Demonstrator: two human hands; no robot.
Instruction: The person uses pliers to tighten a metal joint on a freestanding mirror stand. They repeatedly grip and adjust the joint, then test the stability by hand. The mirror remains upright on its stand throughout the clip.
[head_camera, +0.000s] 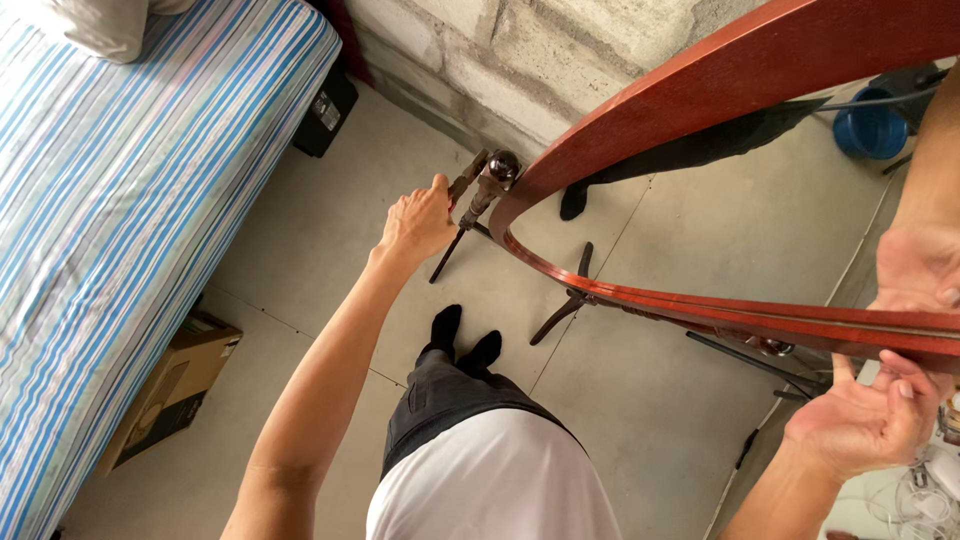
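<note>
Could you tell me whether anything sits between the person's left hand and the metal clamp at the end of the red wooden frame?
Nothing visible does: the left hand already touches the clamp at the frame end.

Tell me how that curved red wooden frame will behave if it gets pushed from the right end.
The curved red wooden frame looks stiff, so it would probably swing as one piece. Its long span suggests it is awkward and fairly heavy. The left hand is at a metal clamp at its bend and the right hand under its rail, so it may pivot rather than slide.
</note>
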